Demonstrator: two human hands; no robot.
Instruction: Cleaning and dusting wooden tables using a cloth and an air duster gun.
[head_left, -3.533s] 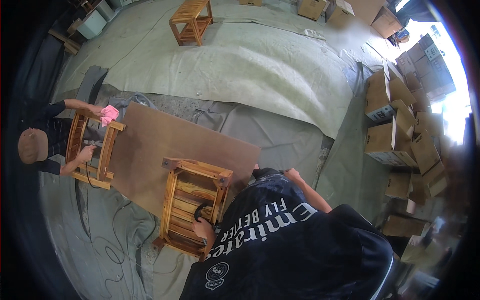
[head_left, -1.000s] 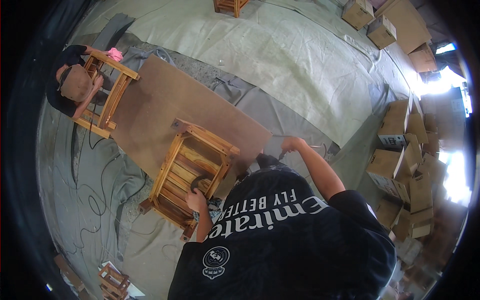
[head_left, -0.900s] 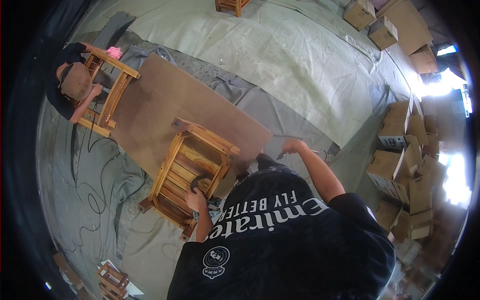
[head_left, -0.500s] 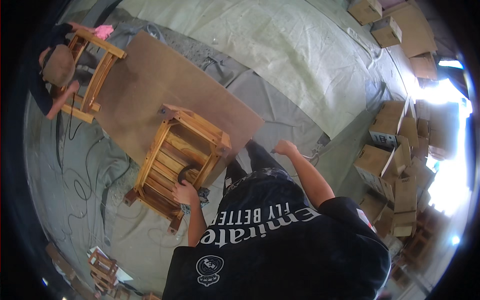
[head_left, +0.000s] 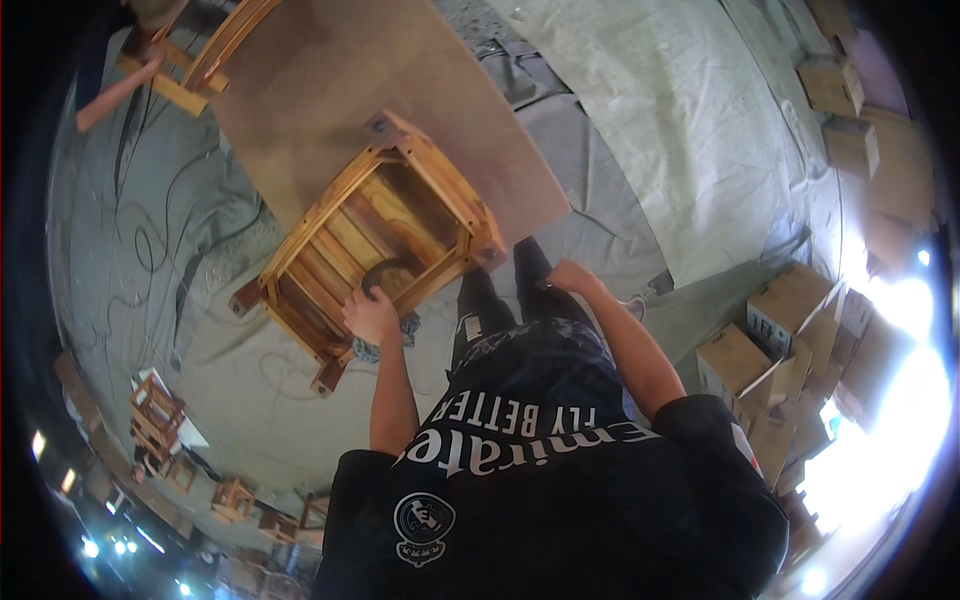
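Note:
A slatted wooden stool or small chair frame [head_left: 340, 240] rests tilted at the near edge of a brown board [head_left: 330, 90], its dark leg ends pointing up toward me. Over its near rail my left hand [head_left: 370, 318] is closed around the end of a dark curved strip [head_left: 388, 270], whose kind I cannot make out. Beneath that hand's wrist bunches a grey-blue patterned cloth [head_left: 368, 350]. In front of my right thigh, away from the stool, my right hand [head_left: 572, 276] is closed; whatever is in it is too small to tell.
Across the board, another person's arm [head_left: 125, 88] reaches to a second wooden frame [head_left: 185, 85]. Cardboard boxes [head_left: 795, 300] are heaped at the right. Thin cables [head_left: 150, 245] lie over grey floor sheeting at the left. Small wooden stools [head_left: 155, 415] stand at lower left.
My view has shifted, so the stool sits higher and further right in it. My left hand stays at the stool with the dark strip; my right hand has drawn in closer to my thigh.

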